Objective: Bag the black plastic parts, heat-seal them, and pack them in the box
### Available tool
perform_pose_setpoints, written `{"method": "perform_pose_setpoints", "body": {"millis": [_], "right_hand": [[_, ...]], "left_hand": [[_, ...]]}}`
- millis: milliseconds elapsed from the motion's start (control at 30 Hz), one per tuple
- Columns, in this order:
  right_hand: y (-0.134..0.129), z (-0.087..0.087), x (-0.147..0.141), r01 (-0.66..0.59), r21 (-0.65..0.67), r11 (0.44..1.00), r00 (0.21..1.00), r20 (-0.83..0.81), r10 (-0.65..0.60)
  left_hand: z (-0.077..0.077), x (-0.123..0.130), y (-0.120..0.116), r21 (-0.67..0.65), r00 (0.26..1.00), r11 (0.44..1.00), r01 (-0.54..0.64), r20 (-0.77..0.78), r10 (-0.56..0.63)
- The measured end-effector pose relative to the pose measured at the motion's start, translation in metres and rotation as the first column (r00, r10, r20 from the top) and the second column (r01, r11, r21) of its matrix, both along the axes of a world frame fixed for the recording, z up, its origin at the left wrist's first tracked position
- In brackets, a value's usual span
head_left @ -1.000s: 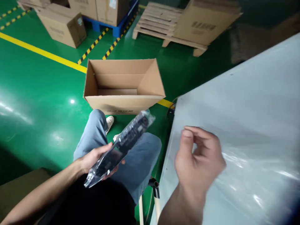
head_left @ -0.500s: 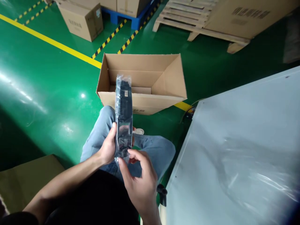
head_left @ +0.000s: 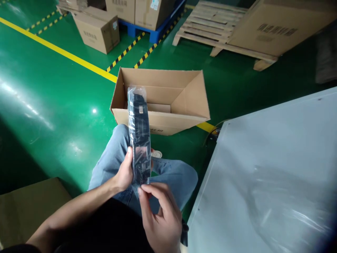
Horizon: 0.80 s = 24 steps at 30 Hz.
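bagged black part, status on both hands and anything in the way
Left hand holding bagged black part. Right hand pinching its near end. No obstruction seen; open carton beyond.

Plastic-wrapped part [head_left: 140, 128] in left grip [head_left: 125, 175]

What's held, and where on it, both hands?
A dark part in a clear plastic bag: the left hand grips it around the lower half, thumb along one edge; the right hand pinches the bag's near end.

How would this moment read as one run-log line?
Left hand: holds dark part in clear bag | Right hand: pinches bag's near end | Beyond: open cardboard box on green floor
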State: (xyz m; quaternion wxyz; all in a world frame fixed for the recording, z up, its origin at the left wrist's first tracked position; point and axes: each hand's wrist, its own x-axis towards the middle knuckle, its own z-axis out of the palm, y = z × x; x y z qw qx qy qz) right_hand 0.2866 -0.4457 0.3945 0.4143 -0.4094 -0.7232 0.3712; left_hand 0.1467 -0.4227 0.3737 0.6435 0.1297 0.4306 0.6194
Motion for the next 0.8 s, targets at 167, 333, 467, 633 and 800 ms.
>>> {"method": "perform_pose_setpoints", "body": {"millis": [167,333,467,633,800], "right_hand": [[0.011,-0.003,0.01,0.226,0.009,0.974,0.974,-0.004,-0.226],[0.022,0.002,0.007,0.247,-0.174,0.953,0.963,-0.069,-0.262],[0.023,0.001,0.002,0.164,-0.395,0.904,0.93,-0.244,-0.275],[0.02,-0.017,0.008,0.121,-0.518,0.847,0.899,-0.304,-0.314],[0.019,-0.026,0.01,0.094,-0.529,0.843,0.883,-0.346,-0.316]], "left_hand": [[-0.003,-0.009,-0.008,0.038,0.953,0.955,0.294,0.066,-0.296],[-0.013,-0.008,-0.029,0.046,0.8,0.805,0.592,0.087,-0.594],[-0.019,-0.008,-0.037,-0.034,0.813,0.812,0.583,0.012,-0.583],[-0.004,-0.007,-0.031,0.029,0.85,0.867,0.497,-0.214,-0.48],[0.01,0.001,-0.032,-0.014,0.703,0.896,0.443,-0.615,-0.357]]}}
